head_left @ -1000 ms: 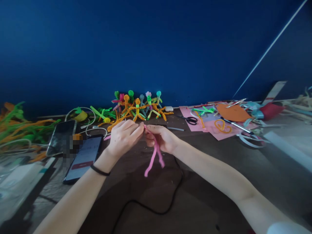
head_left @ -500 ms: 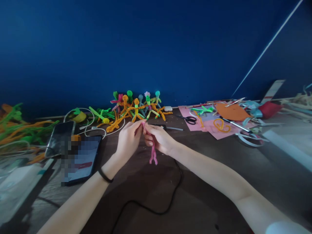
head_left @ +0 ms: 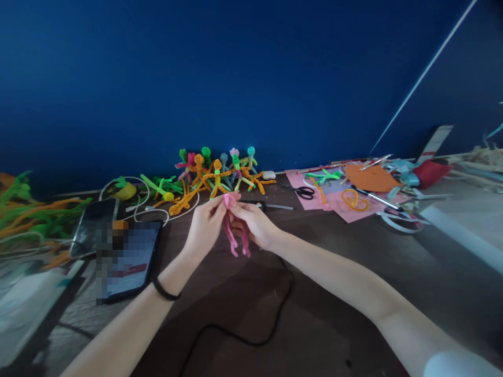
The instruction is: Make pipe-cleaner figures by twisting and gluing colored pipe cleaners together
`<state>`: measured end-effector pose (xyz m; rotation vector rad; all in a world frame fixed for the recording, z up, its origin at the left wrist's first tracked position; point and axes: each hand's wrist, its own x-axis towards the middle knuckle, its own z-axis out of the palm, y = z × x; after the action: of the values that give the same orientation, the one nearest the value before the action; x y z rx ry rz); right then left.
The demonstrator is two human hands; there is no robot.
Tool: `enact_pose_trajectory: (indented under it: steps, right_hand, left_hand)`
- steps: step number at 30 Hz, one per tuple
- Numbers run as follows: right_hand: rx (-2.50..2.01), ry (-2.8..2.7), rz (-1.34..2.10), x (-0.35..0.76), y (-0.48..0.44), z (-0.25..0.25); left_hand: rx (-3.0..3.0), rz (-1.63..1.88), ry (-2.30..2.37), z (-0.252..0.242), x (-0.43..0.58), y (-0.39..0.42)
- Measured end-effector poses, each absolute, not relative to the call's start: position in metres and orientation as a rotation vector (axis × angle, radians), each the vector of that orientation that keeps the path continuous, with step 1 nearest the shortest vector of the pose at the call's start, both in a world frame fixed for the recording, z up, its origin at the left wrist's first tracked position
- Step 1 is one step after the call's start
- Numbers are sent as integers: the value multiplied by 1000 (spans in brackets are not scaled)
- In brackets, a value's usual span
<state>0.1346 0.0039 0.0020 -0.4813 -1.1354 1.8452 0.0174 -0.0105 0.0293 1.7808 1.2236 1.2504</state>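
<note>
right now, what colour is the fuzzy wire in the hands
The fuzzy wire is pink, best seen in the head view.

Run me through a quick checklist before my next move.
1. Left hand on the pink strand: ok, pinching it near the top.
2. Right hand on it too: ok.
3. Tails hanging free: ok, two dangle below.
4. Strand knotted: cannot tell, hands partly hide it.
5. Black scissors out of hand: ok, lying to the right.
6. Lit phone clear of left forearm: cannot tell, they nearly meet in view.

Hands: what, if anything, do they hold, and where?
Left hand and right hand pinch a pink pipe cleaner near its top; two strands hang below.
</note>
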Motion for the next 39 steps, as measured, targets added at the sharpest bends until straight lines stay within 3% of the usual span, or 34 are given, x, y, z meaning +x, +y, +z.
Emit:
enact_pose_trajectory:
  steps: [8,22,30,39]
  right_hand:
    - [-504,-1081,1799,134,4,1]
    - [-655,-1187,1764,131,-1,5]
    - [-455,-1188,2149,130,-6,-2]
    - [-658,-1200,2234,120,-20,-11]
  left_hand:
    - [1608,1211,1025,24,17,-9]
    - [1805,1194,1144,27,20,-12]
    - [1359,1435,1043,23,18,-2]
    - [1153,1596,888,31,14,3]
